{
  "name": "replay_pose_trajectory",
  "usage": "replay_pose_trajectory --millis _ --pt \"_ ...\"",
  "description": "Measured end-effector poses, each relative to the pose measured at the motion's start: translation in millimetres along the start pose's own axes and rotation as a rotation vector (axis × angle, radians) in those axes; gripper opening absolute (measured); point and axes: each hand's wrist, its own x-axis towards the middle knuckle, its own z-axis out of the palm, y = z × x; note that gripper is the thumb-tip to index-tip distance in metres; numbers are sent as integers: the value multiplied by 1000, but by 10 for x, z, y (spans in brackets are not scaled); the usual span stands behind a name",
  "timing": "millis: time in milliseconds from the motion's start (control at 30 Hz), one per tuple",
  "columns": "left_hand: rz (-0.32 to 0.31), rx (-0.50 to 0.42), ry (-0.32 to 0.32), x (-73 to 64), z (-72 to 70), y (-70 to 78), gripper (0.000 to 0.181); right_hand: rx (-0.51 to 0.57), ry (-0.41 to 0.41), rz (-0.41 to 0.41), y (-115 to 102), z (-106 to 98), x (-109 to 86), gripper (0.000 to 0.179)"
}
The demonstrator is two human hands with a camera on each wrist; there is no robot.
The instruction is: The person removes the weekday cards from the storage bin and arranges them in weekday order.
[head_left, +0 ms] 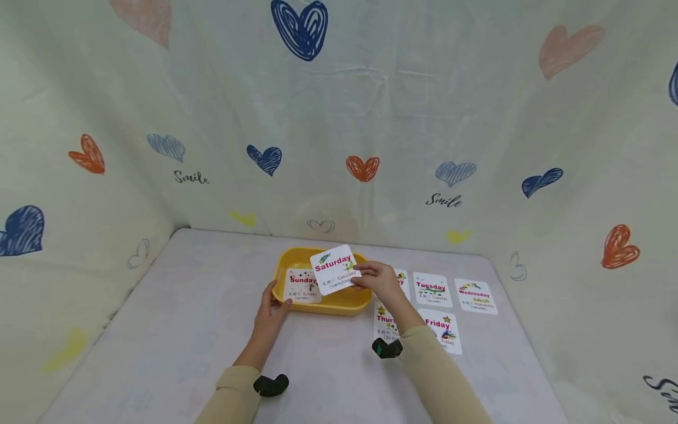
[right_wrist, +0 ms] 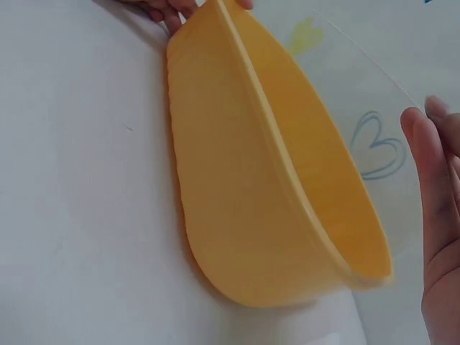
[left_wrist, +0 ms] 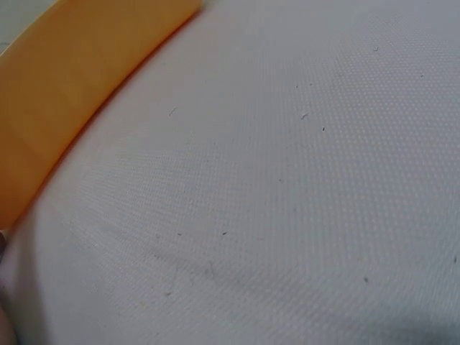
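My right hand [head_left: 382,282] pinches the right edge of a white "Saturday" card [head_left: 332,272] between thumb and fingers, above a yellow plastic basket [head_left: 339,307]. In the right wrist view that card is edge-on, a thin line [right_wrist: 366,49] running from the fingertips. At the basket's front left corner, my left hand [head_left: 271,321] grips the wall, its thumb along the front. A "Sunday" card [head_left: 302,287] lies inside the basket on the left. The left wrist view shows mostly tabletop, with the basket wall [left_wrist: 79,79] at upper left.
Right of the basket, several weekday cards lie in two rows: "Tuesday" [head_left: 432,290], "Wednesday" [head_left: 475,296] and one partly covered card behind; "Thursday" [head_left: 382,330] and "Friday" [head_left: 449,338] in front, partly hidden by the right arm. A heart-printed curtain [head_left: 392,118] surrounds the white table [head_left: 328,365].
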Motion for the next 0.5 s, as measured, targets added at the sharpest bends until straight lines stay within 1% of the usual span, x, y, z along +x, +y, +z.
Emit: replay_pose_trajectory --millis 100,167,333,400,500 --pt "-10 -6 -10 -4 -1 6 70 36 43 -8 -37 -97 -129 32" --pt "-17 -9 -16 -10 -1 18 70 40 73 -15 -62 -163 -222 32" --pt "-5 3 -19 -3 3 34 71 -4 174 -56 -67 -341 -442 32" --pt "-1 11 -14 0 5 32 71 -25 215 -54 -49 -406 -520 32" --pt "2 18 -11 8 11 14 71 -40 270 -29 -18 -484 -644 32"
